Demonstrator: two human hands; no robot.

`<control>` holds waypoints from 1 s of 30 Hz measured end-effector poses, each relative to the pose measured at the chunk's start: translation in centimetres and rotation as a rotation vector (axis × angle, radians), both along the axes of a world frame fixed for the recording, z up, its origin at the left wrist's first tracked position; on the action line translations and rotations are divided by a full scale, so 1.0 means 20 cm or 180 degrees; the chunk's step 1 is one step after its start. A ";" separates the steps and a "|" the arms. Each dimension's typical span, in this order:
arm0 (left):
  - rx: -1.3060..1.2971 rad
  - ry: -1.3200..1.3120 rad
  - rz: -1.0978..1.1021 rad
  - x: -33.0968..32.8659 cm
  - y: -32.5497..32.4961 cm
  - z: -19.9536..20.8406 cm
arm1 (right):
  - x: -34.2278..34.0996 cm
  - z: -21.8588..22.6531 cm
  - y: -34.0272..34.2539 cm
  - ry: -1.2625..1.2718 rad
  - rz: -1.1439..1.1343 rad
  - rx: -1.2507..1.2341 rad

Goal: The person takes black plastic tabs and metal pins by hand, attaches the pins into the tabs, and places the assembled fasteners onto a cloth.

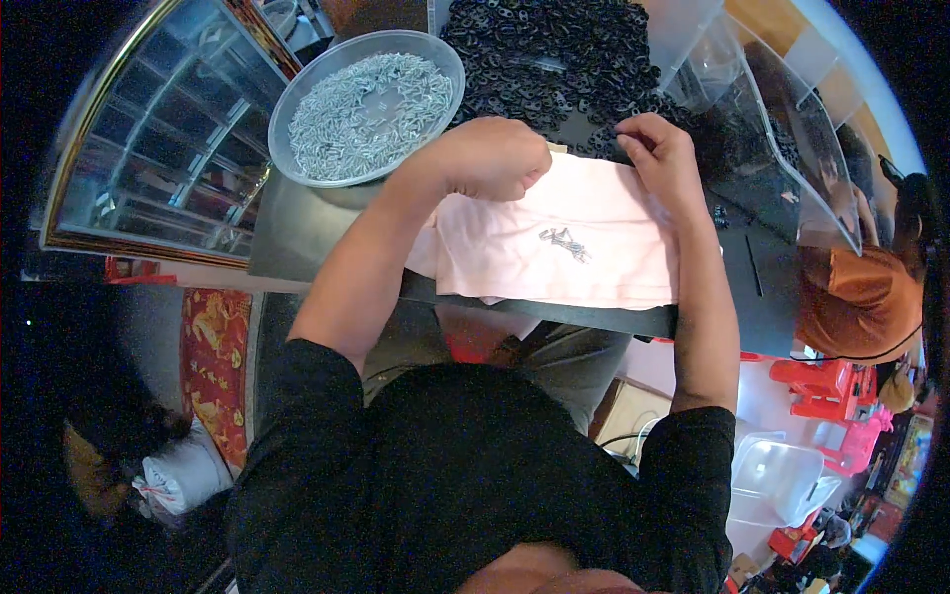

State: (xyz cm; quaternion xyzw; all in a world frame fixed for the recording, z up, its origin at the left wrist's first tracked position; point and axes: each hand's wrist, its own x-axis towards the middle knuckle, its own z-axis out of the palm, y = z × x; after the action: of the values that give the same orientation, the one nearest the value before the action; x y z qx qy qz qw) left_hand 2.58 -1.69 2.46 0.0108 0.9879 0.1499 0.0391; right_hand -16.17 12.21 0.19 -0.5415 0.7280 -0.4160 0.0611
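At the left of the table (297,238) stood a clear bowl (297,94) full of small silvery pins (368,109). They looked light, hard and slippery, and we judged that a fingertip pinch on one at a time would take them better than a grab.

Next came our left hand (492,158), curled into a loose fist with the knuckles up, resting at the top edge of the pink cloth (594,213). We could not tell whether anything lay inside the fist. The cloth was spread flat across the table's near edge, soft and limp. A few loose pins (565,243) lay on its middle, well apart from both hands.

Behind the cloth lay a heap of black links (554,49), small and stiff. They looked likely to tangle, so we judged it best to lift one off the heap's edge between finger and thumb.

Our right hand (661,153) rested at the cloth's top right corner, where the heap began. Its fingers were drawn together at the tips on something small and dark, seemingly a link, though we could not make it out clearly.

Farther right stood clear bins (792,59), and a person in orange (856,297) sat beyond the table.
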 end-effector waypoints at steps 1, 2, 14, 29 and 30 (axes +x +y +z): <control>0.0140 0.0291 -0.0022 -0.01 0.00 -0.01 | 0.01 0.00 0.00 0.0099 0.0063 -0.0004; 0.0280 0.0581 -0.0042 -0.01 -0.01 -0.02 | 0.02 0.00 -0.01 0.0420 0.0045 0.0023; 0.1559 0.0945 0.0383 -0.10 0.11 -0.07 | 0.10 0.04 -0.04 0.1668 -0.0081 0.0656; 0.2011 0.1574 0.0599 -0.16 0.11 -0.16 | 0.05 0.04 -0.06 0.1194 0.0097 0.0939; 0.2034 0.1508 0.0662 -0.17 0.11 -0.16 | 0.03 0.04 -0.06 0.1055 0.0105 0.0966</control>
State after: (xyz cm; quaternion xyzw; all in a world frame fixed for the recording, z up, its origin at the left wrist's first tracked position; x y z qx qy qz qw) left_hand -0.77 0.52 -0.74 -0.0434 0.8691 0.4457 -0.2101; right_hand -15.55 11.05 0.97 -0.5989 0.7734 -0.2059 0.0281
